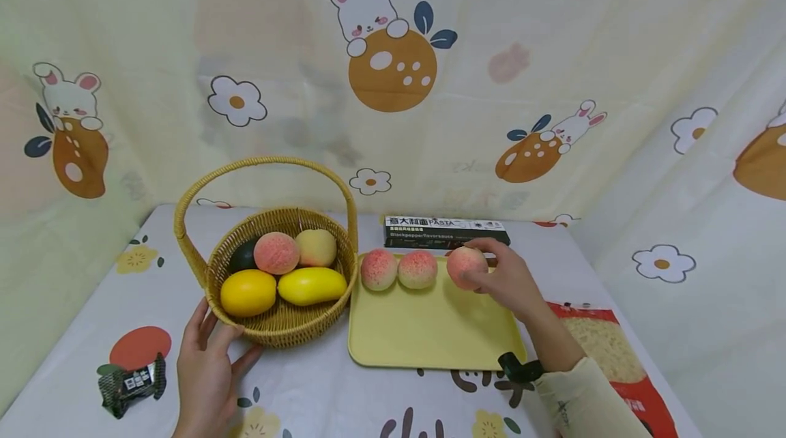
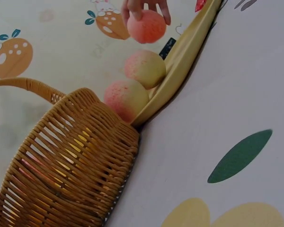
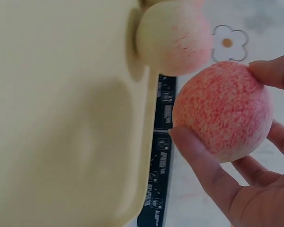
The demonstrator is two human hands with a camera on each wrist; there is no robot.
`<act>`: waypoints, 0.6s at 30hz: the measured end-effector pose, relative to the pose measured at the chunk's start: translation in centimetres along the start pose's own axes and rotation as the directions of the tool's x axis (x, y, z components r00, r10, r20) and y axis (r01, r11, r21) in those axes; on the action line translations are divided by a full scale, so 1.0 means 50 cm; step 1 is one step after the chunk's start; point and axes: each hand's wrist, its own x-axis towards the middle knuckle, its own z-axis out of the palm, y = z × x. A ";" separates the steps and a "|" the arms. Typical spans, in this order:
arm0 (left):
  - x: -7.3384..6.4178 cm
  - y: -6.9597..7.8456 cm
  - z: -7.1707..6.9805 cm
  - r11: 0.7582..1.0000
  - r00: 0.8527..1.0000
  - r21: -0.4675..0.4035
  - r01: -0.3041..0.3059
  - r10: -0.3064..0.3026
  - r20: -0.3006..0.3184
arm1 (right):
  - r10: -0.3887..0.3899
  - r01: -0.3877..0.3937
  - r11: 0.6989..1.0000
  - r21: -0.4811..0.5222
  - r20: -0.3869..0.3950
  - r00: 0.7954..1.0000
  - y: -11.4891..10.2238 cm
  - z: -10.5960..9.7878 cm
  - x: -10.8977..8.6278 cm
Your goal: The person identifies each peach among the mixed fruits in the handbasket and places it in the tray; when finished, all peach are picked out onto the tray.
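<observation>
My right hand (image 1: pixel 510 281) pinches a pink-and-cream peach (image 1: pixel 464 267) between thumb and fingers, over the back right of a yellow tray (image 1: pixel 430 336). In the right wrist view the held peach (image 3: pixel 222 113) is close up, and a shadow falls on the tray. Two more peaches, one at the left (image 1: pixel 379 269) and one beside it (image 1: pixel 418 269), sit along the tray's back edge. With extended fingers, my left hand (image 1: pixel 209 370) touches the front left side of a wicker basket (image 1: pixel 288 337). Inside lie a peach (image 1: pixel 277 253), a paler peach-like fruit (image 1: pixel 316 247), a lemon (image 1: pixel 248 293), a mango (image 1: pixel 312 286) and a dark fruit (image 1: pixel 243 256).
Behind the tray lies a dark pasta box (image 1: pixel 447 233). A red packet (image 1: pixel 614 349) with pale contents lies right of the tray, partly behind my forearm. A small dark wrapped packet (image 1: pixel 132 383) is at the front left. The basket's tall handle (image 1: pixel 264 161) arches up.
</observation>
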 end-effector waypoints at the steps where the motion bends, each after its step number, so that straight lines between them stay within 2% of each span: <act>1: 0.000 0.000 0.000 1.000 1.000 0.003 0.001 -0.001 -0.001 | -0.002 0.002 1.000 -0.021 0.000 1.000 0.003 0.003 0.007; 4: -0.001 0.000 -0.001 1.000 1.000 0.010 0.004 -0.004 -0.006 | 0.002 -0.001 0.999 -0.044 0.013 1.000 0.012 0.013 0.024; 9: -0.001 0.001 -0.001 1.000 1.000 0.002 -0.002 0.002 -0.005 | 0.015 -0.015 1.000 0.000 0.043 0.999 0.025 0.028 0.046; 18: 0.002 -0.003 0.003 1.000 1.000 0.003 -0.010 0.010 -0.016 | 0.071 -0.072 0.997 0.022 0.058 0.996 0.043 0.047 0.055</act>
